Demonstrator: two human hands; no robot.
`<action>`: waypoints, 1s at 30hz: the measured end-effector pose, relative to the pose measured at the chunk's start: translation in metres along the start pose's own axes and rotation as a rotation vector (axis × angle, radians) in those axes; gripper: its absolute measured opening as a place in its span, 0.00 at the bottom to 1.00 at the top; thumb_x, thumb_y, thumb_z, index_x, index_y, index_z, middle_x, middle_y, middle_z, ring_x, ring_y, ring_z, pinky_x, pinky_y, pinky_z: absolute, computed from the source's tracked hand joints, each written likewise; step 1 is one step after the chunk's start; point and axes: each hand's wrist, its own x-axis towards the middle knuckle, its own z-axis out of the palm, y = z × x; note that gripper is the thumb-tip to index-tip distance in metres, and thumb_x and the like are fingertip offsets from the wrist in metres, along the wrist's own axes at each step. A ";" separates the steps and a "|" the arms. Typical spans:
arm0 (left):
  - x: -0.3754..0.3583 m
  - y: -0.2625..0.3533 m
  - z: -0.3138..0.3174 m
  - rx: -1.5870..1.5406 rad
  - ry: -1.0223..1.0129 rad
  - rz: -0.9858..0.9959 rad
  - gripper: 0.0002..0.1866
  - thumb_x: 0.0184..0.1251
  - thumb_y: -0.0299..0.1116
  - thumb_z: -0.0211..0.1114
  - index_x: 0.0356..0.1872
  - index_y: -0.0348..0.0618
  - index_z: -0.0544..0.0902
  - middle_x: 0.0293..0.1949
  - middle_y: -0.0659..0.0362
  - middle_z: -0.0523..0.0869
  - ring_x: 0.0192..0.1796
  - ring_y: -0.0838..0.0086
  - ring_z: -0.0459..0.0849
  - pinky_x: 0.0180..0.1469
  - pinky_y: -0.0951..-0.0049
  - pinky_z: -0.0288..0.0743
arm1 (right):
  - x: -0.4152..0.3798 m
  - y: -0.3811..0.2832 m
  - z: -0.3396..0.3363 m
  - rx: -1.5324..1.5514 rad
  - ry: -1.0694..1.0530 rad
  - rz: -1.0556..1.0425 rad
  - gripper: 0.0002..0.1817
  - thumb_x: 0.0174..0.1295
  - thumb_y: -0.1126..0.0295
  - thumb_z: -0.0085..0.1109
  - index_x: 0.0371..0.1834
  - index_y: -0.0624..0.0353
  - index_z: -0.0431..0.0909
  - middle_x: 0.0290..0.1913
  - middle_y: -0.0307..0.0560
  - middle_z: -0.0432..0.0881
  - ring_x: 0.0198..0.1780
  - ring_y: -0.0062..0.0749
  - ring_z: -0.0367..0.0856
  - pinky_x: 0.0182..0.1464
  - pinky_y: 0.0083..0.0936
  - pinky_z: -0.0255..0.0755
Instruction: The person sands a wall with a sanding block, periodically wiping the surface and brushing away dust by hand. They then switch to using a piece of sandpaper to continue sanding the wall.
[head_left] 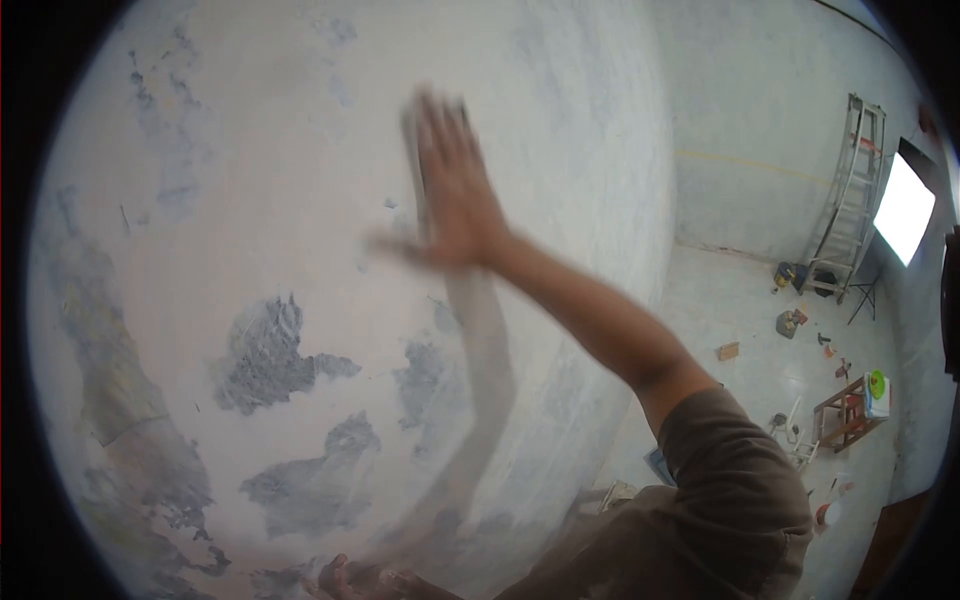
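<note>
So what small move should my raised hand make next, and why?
Perhaps sweep your right hand down toward a ragged grey patch: the hand is over paler wall, while that patch stands out dark and uneven.

You were in a bare room under renovation, walls mid-finish: patchy grey and white plaster on the near wall (260,190). Behind you, a metal ladder (852,190) leaned by the far wall (760,150), with tools and a wooden stand (845,422) scattered across the pale floor (715,300).
</note>
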 end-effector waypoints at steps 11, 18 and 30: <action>0.001 0.005 0.004 -0.007 -0.062 -0.025 0.29 0.73 0.57 0.48 0.51 0.38 0.74 0.36 0.52 0.81 0.54 0.57 0.77 0.73 0.30 0.49 | 0.009 -0.024 -0.004 0.096 0.060 -0.098 0.67 0.57 0.18 0.37 0.79 0.70 0.33 0.81 0.69 0.33 0.82 0.63 0.27 0.80 0.55 0.27; -0.010 -0.004 -0.005 0.019 -0.027 -0.016 0.29 0.73 0.58 0.48 0.51 0.38 0.74 0.35 0.53 0.80 0.50 0.57 0.79 0.73 0.28 0.46 | 0.110 0.032 -0.011 0.247 0.154 0.168 0.69 0.55 0.19 0.43 0.79 0.71 0.33 0.82 0.64 0.36 0.81 0.64 0.31 0.80 0.58 0.31; 0.010 0.014 0.003 -0.072 0.052 0.008 0.26 0.74 0.56 0.51 0.52 0.39 0.72 0.36 0.54 0.80 0.61 0.51 0.73 0.71 0.30 0.50 | 0.117 0.033 -0.016 0.173 0.145 0.277 0.62 0.62 0.26 0.46 0.80 0.69 0.35 0.82 0.64 0.35 0.83 0.56 0.29 0.81 0.45 0.30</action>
